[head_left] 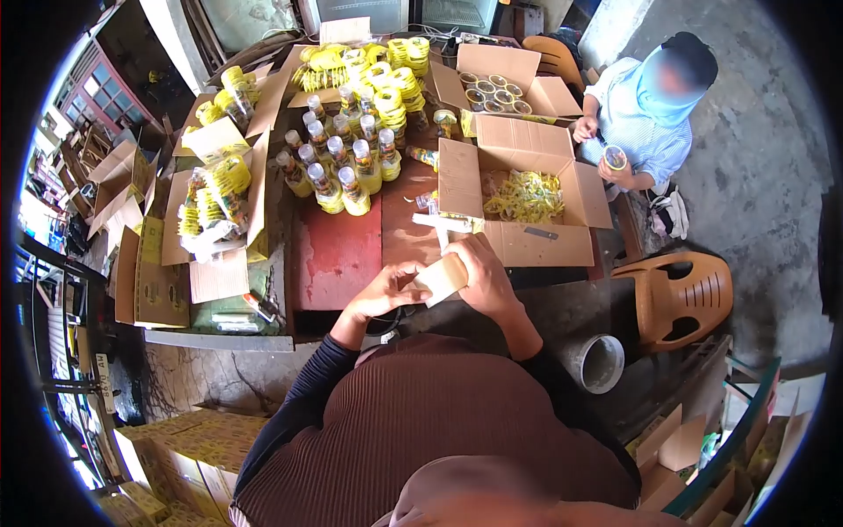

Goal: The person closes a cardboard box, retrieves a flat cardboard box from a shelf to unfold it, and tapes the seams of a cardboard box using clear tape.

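Observation:
In front of my body, both hands hold a tan roll that looks like wide packing tape. My left hand pinches its lower left side with thumb and fingers. Wrapped over its upper right side are the fingers of my right hand. A pale strip lies just above the right hand, near the open carton. That carton holds many small yellow wrapped pieces. Left of the hands, clear-topped bottles with yellow lower parts stand in a group on the red tabletop.
Yellow bundles are stacked at the back. Another carton holds round-topped containers. A co-worker at the right holds a jar. An orange chair and a bucket stand right; more cartons sit left.

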A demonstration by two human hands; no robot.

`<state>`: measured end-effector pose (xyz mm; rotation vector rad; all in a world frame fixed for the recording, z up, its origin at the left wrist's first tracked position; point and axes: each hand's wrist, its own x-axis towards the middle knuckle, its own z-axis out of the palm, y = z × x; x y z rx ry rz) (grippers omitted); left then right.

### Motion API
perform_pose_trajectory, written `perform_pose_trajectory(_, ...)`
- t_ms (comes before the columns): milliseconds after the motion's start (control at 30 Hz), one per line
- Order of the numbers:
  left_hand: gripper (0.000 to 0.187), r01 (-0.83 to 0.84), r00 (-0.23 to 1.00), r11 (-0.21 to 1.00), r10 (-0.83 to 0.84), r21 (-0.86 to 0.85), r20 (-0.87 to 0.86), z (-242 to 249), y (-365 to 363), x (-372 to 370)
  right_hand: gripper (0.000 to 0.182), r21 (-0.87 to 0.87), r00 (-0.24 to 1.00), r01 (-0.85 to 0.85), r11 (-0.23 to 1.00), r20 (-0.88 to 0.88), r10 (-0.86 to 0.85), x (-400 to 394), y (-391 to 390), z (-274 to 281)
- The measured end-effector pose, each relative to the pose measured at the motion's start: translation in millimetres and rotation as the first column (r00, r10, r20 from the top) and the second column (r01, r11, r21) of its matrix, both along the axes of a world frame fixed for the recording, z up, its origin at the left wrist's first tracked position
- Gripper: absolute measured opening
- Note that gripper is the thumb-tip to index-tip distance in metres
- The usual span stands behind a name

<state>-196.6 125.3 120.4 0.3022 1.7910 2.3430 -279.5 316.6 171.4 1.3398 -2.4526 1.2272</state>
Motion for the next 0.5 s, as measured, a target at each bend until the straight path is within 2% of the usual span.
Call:
perform_pose_trajectory(67,0.025,0.025,0.997,0.999,-0.028,0.037,0.071,8,-8,0,0.038,0.024,0.997,-0.007,1.0,-0.074,0.009,0,-11,2)
perform_pose_trajectory(133,0.024,0.049,0.986,0.998,-0.054,0.039,0.155,9,-19,2,0.04,-0.002,1.0,-0.011,1.0,-0.026,0.011,1,-21,4)
perform_pose_trajectory(200,0.024,0.024,0.992,0.976,-0.051,0.216,0.119,-9,-24,0,0.043,-0.026,1.0,-0.012,1.0,0.018,0.013,2,-26,7)
perform_pose_trajectory(267,0.024,0.033,0.981,0.955,-0.087,0.294,0.174,-13,-34,1,0.05,-0.161,0.974,-0.035,0.986,0.217,0.07,1,-27,8)
perform_pose_trajectory(333,0.027,0.046,0.985,0.882,-0.118,0.468,0.127,-19,-35,0,0.05,-0.188,0.959,-0.038,0.981,0.269,0.089,-6,-22,-4)
perform_pose_trajectory(400,0.027,0.036,0.987,0.901,-0.099,0.432,0.125,-19,-34,-4,0.036,-0.158,0.917,-0.051,0.986,0.383,0.109,-10,-17,-10)
perform_pose_trajectory(467,0.027,0.005,0.993,0.935,-0.046,0.354,0.108,-19,-33,-8,0.033,-0.139,0.931,-0.05,0.989,0.351,0.097,-16,-14,-25)
perform_pose_trajectory(500,0.026,0.021,0.99,0.967,-0.054,0.255,0.126,-16,-34,-10,0.032,-0.152,0.946,-0.051,0.987,0.309,0.097,-21,-12,-28)
